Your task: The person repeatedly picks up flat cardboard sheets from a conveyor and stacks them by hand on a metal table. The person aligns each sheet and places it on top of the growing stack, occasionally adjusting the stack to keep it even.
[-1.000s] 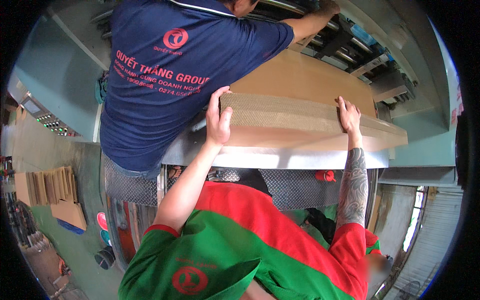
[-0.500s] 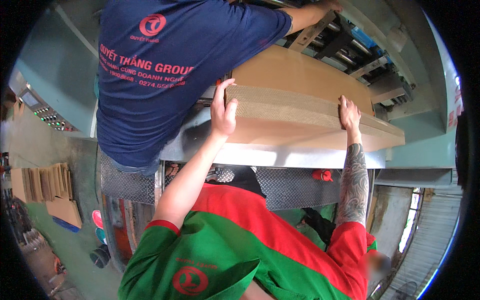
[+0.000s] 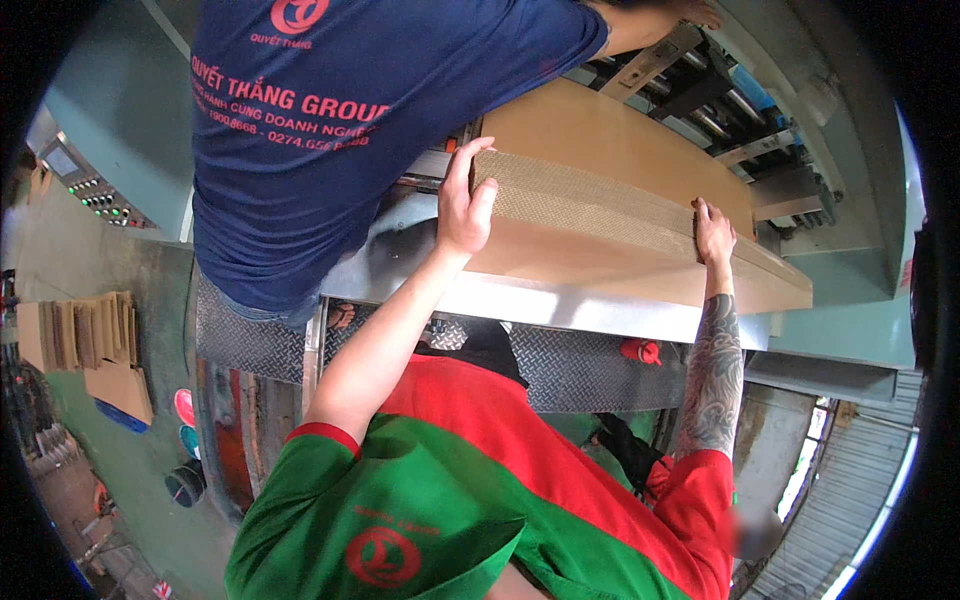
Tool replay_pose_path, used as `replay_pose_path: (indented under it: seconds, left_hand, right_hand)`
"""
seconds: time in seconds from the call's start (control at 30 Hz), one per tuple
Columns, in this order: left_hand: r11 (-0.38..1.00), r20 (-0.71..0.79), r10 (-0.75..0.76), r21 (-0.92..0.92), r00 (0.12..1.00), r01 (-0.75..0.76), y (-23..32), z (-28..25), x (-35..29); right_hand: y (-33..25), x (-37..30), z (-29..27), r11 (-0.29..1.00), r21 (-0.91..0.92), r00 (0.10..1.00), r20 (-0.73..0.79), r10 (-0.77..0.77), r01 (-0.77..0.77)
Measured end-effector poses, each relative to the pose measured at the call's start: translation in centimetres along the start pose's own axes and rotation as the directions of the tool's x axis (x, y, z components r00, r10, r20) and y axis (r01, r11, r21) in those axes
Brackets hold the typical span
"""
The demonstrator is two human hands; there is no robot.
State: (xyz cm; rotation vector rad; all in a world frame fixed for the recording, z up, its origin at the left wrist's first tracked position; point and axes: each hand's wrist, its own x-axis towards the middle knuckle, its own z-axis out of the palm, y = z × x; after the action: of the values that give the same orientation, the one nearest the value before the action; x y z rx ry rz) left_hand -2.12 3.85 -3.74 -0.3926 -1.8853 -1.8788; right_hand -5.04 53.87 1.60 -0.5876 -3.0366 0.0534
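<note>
A stack of brown corrugated cardboard sheets [image 3: 590, 200] lies across the machine's metal table, its fluted cut edges facing me. My left hand [image 3: 466, 205] is at the stack's left end, with fingers bent around the corner and the thumb against the fluted side. Farther right, my right hand [image 3: 714, 232] grips the stack's upper edge, fingers curled over it. Behind the fluted band a broad flat brown sheet [image 3: 620, 130] reaches toward the machine's rollers. Whatever is under my right palm is hidden.
At my left stands a co-worker in a navy shirt [image 3: 290, 190], one arm stretched over the machine. Rollers and metal bars [image 3: 730, 110] sit at the back right. A button panel [image 3: 95, 190] and stacked cardboard [image 3: 85, 335] are on the left. Below is a tread-plate step [image 3: 570, 370].
Both hands and the stack appear slightly farther right, with the left hand also a little higher. The view has shifted somewhat, and both hands keep their hold.
</note>
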Motion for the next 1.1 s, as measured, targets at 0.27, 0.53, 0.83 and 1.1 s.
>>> replay_pose_path:
  seconds: [0.27, 0.53, 0.83, 1.1]
  left_hand:
    - [0.998, -0.021, -0.048, -0.032, 0.999, 0.048, 0.4, -0.4, 0.0]
    - [0.999, -0.013, -0.04, -0.032, 0.999, 0.039, 0.5, -1.3, 0.0]
    - [1.0, -0.052, -0.02, 0.004, 0.998, 0.02, 0.8, -1.1, -0.1]
    - [1.0, -0.064, 0.001, 0.032, 0.998, 0.001, 1.3, -2.0, -0.2]
  right_hand:
    - [-0.9, -0.4, -1.0, 0.999, -0.008, 0.999, 0.019, 0.04, -0.04]
    - [-1.4, -1.0, -1.3, 0.999, 0.032, 1.0, 0.011, 0.01, -0.01]
    - [-2.2, -1.6, -2.5, 0.999, 0.032, 0.999, -0.042, -0.025, 0.027]
    - [-2.6, -1.9, -2.5, 0.998, 0.07, 1.0, 0.002, -0.008, 0.008]
